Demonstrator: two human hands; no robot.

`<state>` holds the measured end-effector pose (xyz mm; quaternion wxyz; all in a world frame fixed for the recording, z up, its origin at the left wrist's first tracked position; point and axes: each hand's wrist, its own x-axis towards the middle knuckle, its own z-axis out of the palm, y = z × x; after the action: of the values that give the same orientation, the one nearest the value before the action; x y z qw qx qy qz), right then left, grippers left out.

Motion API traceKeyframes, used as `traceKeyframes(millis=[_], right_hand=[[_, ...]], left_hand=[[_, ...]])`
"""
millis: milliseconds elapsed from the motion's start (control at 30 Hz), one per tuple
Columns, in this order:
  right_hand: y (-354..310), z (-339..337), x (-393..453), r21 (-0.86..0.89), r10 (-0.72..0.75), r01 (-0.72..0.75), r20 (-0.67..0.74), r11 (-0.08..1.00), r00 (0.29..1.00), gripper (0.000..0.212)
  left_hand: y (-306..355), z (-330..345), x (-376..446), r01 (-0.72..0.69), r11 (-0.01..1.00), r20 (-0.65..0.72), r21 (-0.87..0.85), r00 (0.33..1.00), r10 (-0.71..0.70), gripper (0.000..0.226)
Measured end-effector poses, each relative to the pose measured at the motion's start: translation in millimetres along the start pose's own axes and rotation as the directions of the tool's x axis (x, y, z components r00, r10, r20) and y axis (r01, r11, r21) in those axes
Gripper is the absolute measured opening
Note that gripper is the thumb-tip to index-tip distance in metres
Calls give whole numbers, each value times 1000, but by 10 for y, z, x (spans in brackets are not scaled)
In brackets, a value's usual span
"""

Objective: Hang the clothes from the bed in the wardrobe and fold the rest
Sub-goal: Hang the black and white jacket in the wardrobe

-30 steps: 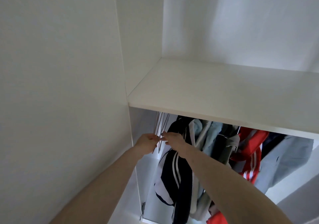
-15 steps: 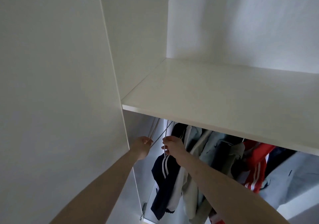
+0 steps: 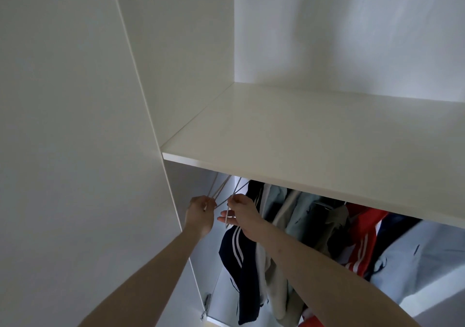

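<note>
Reaching under the wardrobe shelf [image 3: 314, 150] for wire hangers [image 3: 221, 192].
Left hand [image 3: 200, 214] grips several; right hand [image 3: 240, 213] pinches one beside a navy striped jacket [image 3: 236, 258].

hangers [image 3: 221, 193] under shelf [image 3: 327, 155], clothes [image 3: 289, 226] right

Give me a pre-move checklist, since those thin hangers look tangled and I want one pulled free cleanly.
1. Left hand grips the bunch of thin pale wire hangers: ok.
2. Right hand pinches a single hanger: ok.
3. Hangers separated: not ok, their wires cross between the hands.
4. Hooks off the rail: cannot tell, hidden behind the white wardrobe shelf.
5. Dark navy jacket with white stripes clear of the hangers: cannot tell.
</note>
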<state>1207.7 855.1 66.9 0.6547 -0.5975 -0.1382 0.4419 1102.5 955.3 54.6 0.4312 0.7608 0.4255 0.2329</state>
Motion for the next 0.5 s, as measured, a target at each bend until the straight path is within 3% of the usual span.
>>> traceKeyframes(millis=[200, 500], right_hand=[[112, -92, -24, -110, 18, -23, -42, 994, 999, 7], [-54, -178, 25, -197, -37, 14, -116, 980, 993, 11]], left_hand=[[-16, 34, -55, -108, 994, -87, 27, 990, 110, 19], [107, 87, -182, -301, 949, -112, 98, 944, 311, 27]])
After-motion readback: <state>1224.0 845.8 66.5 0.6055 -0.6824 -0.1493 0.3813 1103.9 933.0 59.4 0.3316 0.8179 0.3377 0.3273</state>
